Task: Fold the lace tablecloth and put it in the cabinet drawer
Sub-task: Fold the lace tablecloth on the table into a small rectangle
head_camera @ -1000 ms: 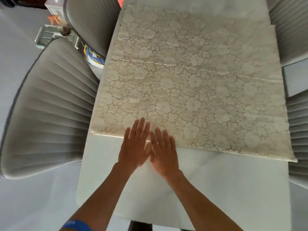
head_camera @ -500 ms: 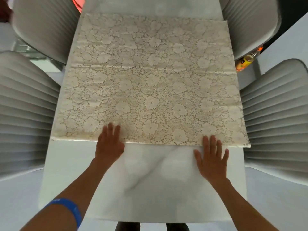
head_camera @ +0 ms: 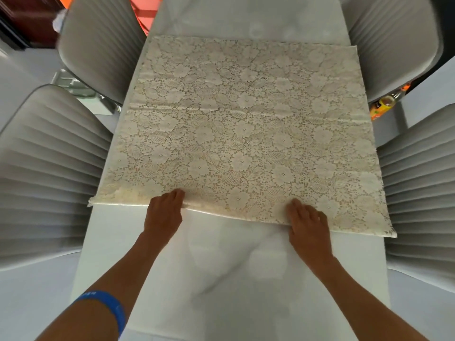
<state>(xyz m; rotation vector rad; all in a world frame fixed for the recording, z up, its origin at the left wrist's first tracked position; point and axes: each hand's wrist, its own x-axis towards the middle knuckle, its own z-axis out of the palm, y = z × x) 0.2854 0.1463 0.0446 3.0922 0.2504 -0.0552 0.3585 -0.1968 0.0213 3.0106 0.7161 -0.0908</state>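
Observation:
The cream lace tablecloth (head_camera: pixel 246 134), patterned with flowers, lies folded in a flat rectangle across the white marble table (head_camera: pixel 234 279). A crease runs across its middle. My left hand (head_camera: pixel 163 214) sits at the cloth's near edge, left of centre, its fingers curled onto the hem. My right hand (head_camera: pixel 307 222) is at the same edge further right, fingers bent over the lace. Between my hands the hem is slightly lifted off the table. No cabinet drawer is in view.
Grey ribbed chairs flank the table: two on the left (head_camera: pixel 49 168) (head_camera: pixel 98 45) and two on the right (head_camera: pixel 418 180) (head_camera: pixel 394 40). An orange bottle (head_camera: pixel 384 107) stands on the floor between the right chairs. Something red-orange (head_camera: pixel 145 11) lies beyond the table's far left.
My hands went from side by side at the near hem to spread apart along it. Flat a moment ago, their fingers now curl on the edge, which has lifted a little.

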